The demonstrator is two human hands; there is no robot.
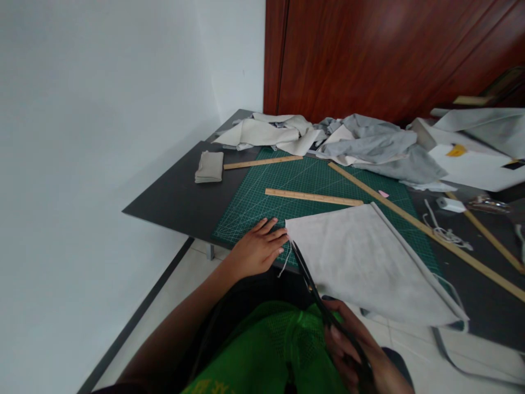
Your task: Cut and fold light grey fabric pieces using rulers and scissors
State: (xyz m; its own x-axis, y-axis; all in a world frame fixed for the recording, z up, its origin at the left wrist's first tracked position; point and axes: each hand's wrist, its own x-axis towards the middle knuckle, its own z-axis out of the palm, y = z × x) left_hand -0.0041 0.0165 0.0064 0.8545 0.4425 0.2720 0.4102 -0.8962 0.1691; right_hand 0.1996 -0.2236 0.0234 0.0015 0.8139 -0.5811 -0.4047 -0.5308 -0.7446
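Note:
My left hand (259,249) lies palm down at the near edge of the green cutting mat, its fingers stretched out and their tips touching the corner of a whitish fabric piece (356,257). From that corner a thin white cord (285,262) hangs down. Black scissors (310,285) are held in my right hand (348,342), low at the front, with the blades pointing up along the fabric's left edge close to the corner. Whether the blades touch the cord, I cannot tell. The fabric partly overhangs the table edge, and a folded hem runs along its right side.
The green cutting mat (254,210) carries a short wooden ruler (314,197); a long one (389,205) crosses its right side. A stack of folded cloth (209,167) sits at left. Crumpled fabric (369,139) lines the back. White cords (449,235) lie at right.

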